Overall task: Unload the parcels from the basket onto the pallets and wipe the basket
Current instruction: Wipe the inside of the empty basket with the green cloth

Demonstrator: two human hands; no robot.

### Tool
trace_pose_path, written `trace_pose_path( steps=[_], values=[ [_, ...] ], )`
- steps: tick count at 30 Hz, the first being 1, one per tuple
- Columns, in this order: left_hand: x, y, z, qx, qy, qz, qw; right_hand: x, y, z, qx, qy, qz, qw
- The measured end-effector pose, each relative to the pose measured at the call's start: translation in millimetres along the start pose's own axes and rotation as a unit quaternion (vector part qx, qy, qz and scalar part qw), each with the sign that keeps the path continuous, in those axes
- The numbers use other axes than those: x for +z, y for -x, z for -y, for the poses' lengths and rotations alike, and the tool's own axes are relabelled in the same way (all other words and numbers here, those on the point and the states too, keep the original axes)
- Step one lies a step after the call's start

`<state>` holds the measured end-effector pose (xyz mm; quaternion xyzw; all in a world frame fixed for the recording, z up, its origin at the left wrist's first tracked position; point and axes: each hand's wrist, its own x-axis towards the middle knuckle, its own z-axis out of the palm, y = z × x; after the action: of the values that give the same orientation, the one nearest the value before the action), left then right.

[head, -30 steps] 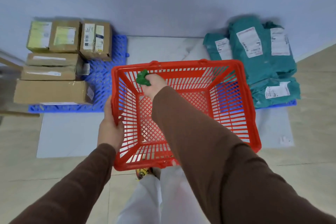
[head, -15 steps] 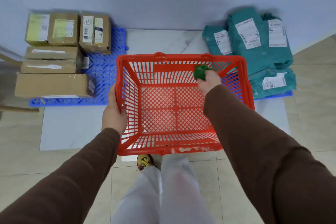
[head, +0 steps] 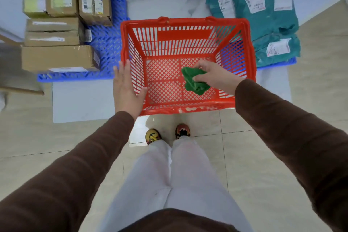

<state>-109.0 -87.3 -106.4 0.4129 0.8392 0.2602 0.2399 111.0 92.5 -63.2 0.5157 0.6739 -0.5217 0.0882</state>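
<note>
A red plastic basket (head: 186, 34) stands on the floor in front of my feet, with no parcels in it. My right hand (head: 216, 75) reaches inside and holds a crumpled green cloth (head: 194, 81) low over the basket's bottom. My left hand (head: 126, 88) lies flat against the outside of the basket's near left corner, fingers straight. Brown cardboard boxes (head: 58, 24) sit on a blue pallet (head: 107, 47) at the left. Teal mailer bags (head: 263, 15) with white labels lie on a second blue pallet (head: 276, 63) at the right.
A wall runs behind both pallets. A pale mat (head: 82, 100) lies under the basket and pallets on the tiled floor. A wooden stick (head: 20, 90) pokes in from the left edge. My shoes (head: 167, 134) stand just behind the basket.
My right hand moved the green cloth from the far left inner wall, along the far wall, down to the basket's bottom at the right. My left hand went from gripping the rim to lying flat.
</note>
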Motion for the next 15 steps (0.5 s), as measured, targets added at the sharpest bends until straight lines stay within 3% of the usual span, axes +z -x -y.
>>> trace_pose_path(
  steps=[5, 11, 15],
  values=[
    [13.6, 47.4, -22.3, 0.061, -0.021, 0.065, 0.996, 31.5, 34.8, 13.0, -0.099, 0.233, 0.017, 0.967],
    [30.8, 69.4, -12.3, 0.080, -0.134, 0.142, 0.978, 75.5, 54.4, 9.5, -0.097, 0.265, 0.047, 0.958],
    [38.1, 66.9, -1.8, 0.098, -0.208, 0.167, 0.959, 83.4, 62.1, -0.4, -0.132, 0.366, 0.091, 0.917]
  ],
)
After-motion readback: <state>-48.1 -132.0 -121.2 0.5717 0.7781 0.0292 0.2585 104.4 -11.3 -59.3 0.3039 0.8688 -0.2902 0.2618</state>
